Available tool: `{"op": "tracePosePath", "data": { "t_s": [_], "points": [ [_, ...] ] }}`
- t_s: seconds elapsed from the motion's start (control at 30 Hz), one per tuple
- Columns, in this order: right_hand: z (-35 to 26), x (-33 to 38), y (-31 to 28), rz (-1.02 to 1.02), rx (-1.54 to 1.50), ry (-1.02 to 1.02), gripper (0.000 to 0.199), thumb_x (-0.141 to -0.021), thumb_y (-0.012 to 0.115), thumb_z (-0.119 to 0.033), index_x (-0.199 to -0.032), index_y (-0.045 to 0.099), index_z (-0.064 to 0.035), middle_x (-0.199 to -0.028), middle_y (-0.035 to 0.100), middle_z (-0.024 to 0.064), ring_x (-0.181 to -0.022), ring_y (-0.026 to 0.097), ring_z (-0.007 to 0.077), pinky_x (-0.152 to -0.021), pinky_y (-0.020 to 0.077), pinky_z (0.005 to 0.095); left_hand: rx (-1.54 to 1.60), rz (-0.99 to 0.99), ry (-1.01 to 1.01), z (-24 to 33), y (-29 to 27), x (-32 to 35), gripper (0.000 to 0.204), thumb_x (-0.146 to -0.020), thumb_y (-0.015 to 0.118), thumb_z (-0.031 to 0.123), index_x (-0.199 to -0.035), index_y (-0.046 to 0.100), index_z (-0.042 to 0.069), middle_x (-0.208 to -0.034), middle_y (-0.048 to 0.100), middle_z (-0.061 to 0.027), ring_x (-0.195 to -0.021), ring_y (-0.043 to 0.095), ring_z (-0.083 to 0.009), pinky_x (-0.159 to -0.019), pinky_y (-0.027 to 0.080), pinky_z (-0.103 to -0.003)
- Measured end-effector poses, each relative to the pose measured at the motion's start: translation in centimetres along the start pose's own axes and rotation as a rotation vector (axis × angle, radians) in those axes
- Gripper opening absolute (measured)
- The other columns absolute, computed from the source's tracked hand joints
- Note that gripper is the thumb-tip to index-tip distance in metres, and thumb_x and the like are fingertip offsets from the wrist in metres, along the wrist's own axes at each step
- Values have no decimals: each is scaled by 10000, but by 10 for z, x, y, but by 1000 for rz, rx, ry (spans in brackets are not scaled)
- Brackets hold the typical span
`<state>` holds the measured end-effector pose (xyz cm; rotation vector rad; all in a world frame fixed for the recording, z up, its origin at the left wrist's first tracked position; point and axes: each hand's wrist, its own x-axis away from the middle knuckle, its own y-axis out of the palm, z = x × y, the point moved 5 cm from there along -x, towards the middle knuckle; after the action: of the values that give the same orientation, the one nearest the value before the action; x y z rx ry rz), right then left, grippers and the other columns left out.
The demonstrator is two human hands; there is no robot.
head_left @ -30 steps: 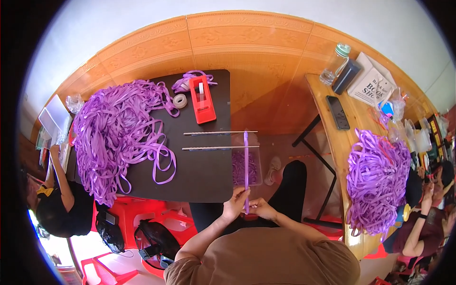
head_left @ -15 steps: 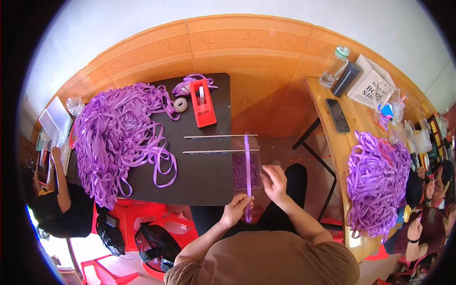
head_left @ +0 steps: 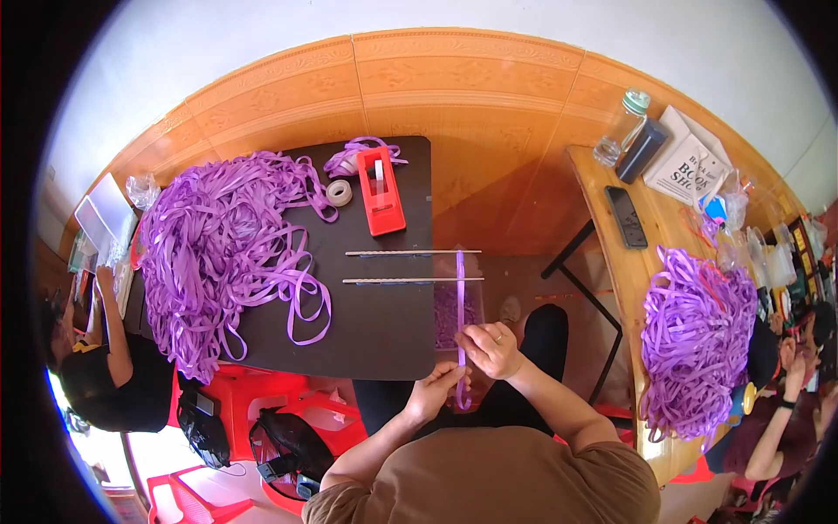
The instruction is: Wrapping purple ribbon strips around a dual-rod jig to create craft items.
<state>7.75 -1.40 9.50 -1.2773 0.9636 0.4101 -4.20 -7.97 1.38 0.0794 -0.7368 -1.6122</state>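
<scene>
A purple ribbon strip [head_left: 460, 297] hangs taut over two thin sticks [head_left: 410, 280] that jut past the right edge of a dark table [head_left: 375, 323]. My right hand [head_left: 491, 348] pinches the strip just below the sticks. My left hand [head_left: 439, 390] holds the strip's lower end near my lap. A clear box [head_left: 449, 314] with purple pieces sits under the sticks.
A big heap of purple ribbon [head_left: 218, 253] covers the table's left half, with a red tape dispenser [head_left: 381, 189] and a tape roll [head_left: 339, 192] behind. A wooden table [head_left: 628, 262] at right carries another ribbon heap [head_left: 694, 341], a phone, a bottle. Other people sit at left and right.
My right hand went up along the strip toward the sticks, then came back down to meet the left hand. The strip stays draped over the sticks.
</scene>
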Motion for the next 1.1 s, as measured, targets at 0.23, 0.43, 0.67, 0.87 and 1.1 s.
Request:
{"op": "tracePosePath", "data": {
  "t_s": [0.23,0.43,0.67,0.87,1.1],
  "points": [
    [-8,8,1,-9,43,-38,363,-631,654,-127,-968,689,5,-1011,588,82,-757,570,175,-567,413,280,64,6,-38,2,5,2,187,-949,558,154,-1019,608,-12,-851,648,-67,-751,629,-118,-683,521,-239],
    [-5,10,5,-19,42,-31,337,-636,692,-99,-957,694,3,-986,598,73,-768,578,173,-564,410,285,-86,-27,-101,-2,11,16,176,-909,609,107,-1000,652,-38,-852,674,-99,-736,645,-146,-681,534,-268],
    [-6,8,5,20,-3,1,291,-621,766,4,-901,686,12,-911,606,60,-699,578,166,-528,391,281,-314,-44,-176,-20,-1,28,207,-900,634,173,-933,699,-21,-795,682,-72,-704,630,-100,-633,495,-216],
    [-11,4,-3,18,47,-60,274,-618,758,-21,-885,696,-13,-912,602,53,-713,578,154,-520,378,267,-538,-151,-175,-8,5,42,236,-888,654,210,-818,716,-7,-703,670,-42,-631,597,-71,-571,455,-208],
    [-14,-30,-31,58,40,-89,282,-641,736,-55,-914,690,-4,-941,613,72,-729,580,159,-545,388,261,-493,-582,214,34,31,49,67,-830,680,46,-871,697,-4,-809,683,-97,-766,642,-152,-679,491,-267]
  ]
}}
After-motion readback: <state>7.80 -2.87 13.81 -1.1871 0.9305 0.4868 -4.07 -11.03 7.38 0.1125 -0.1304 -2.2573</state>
